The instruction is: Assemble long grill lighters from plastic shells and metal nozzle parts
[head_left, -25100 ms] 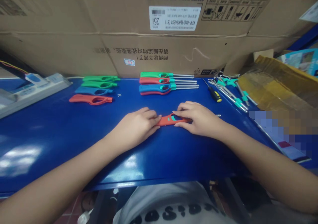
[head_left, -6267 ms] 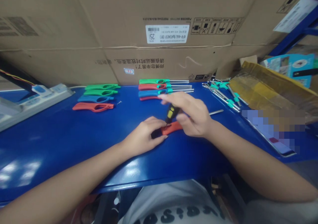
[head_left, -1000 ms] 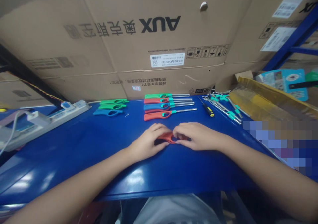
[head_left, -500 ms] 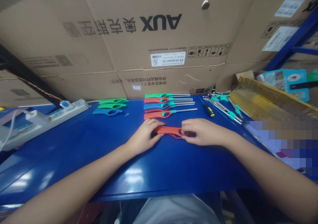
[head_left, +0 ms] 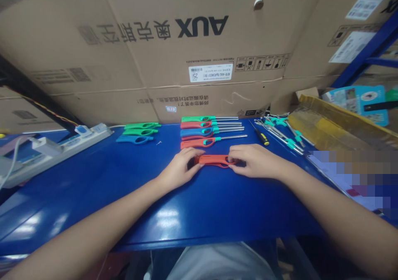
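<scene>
Head camera looks down over a blue metal desk at a red plastic lighter handle, which lies flat and lengthwise across the view, closer to the person than the other lighter parts. Its long body runs sideways, with a slotted finger opening toward the right end, and no metal nozzle shows on it. The left hand sits at the handle's left end, its fingers curled over and pressing the piece against the desk. The right hand lies at the other end, its fingertips bent over the opening. Neither hand is spread; both close lightly on the piece, though how firm the hold is cannot be told.

The handle looks like light, hollow moulded plastic, stiff rather than soft, and probably smooth enough to skate on the glossy desk. The thick middle of the body seems the surest place to take hold, with the opening as a second purchase.

Just beyond the handle lies a row of utility lighters with steel nozzles. Further left of the handle are two green lighter handles and a blue lighter handle. To its right are a yellow-and-black screwdriver and a pile of steel nozzle parts with teal collars.
</scene>
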Tool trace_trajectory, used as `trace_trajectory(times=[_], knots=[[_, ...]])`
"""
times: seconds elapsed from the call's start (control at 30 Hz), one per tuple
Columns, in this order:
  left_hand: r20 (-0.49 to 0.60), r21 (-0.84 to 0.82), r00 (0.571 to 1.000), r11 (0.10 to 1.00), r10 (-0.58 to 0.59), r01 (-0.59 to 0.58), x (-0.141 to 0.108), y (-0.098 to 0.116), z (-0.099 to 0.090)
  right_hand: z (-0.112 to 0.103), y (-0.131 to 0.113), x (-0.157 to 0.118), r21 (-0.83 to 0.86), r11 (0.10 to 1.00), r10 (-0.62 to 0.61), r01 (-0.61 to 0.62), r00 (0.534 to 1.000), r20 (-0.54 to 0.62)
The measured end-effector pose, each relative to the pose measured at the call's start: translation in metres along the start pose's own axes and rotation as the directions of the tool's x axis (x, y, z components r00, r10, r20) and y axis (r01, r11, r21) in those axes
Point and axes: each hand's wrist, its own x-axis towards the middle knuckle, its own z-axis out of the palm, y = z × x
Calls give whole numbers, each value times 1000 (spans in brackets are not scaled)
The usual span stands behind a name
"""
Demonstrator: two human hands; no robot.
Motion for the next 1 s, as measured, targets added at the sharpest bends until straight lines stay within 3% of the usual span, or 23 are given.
trace_trajectory(times=[0.1,0.23,0.37,0.5,0.6,0.73,0.87,1.0], knots=[[5,5,1000,1000,-3,3,0,-2,0,2,1,1,-42,999,-2,0,999,-48],[-7,12,1000,1000,-18,18,0,-2,0,2,6,1,-89,996,-13,-8,972,-236],[-9,18,1000,1000,-7,7,1,-1,-2,-4,11,-1,80,997,41,-11,921,-387],[-10,0,1000,1000,6,-6,1,-1,-1,-4,9,-1,280,957,-27,73,986,-166],[-11,-4,1000,1000,2,-2,1,-2,0,2,6,0,236,970,-48,56,998,-41],[5,6,1000,1000,5,-5,0,0,-1,4,6,0,99,995,-17,18,1000,-15],[3,62,999,997,47,-47,-1,8,-7,-2,7,-4,113,993,-23,29,998,-56],[125,126,985,983,115,-131,-3,24,-14,-4,5,-6,120,992,-33,35,999,-20]])
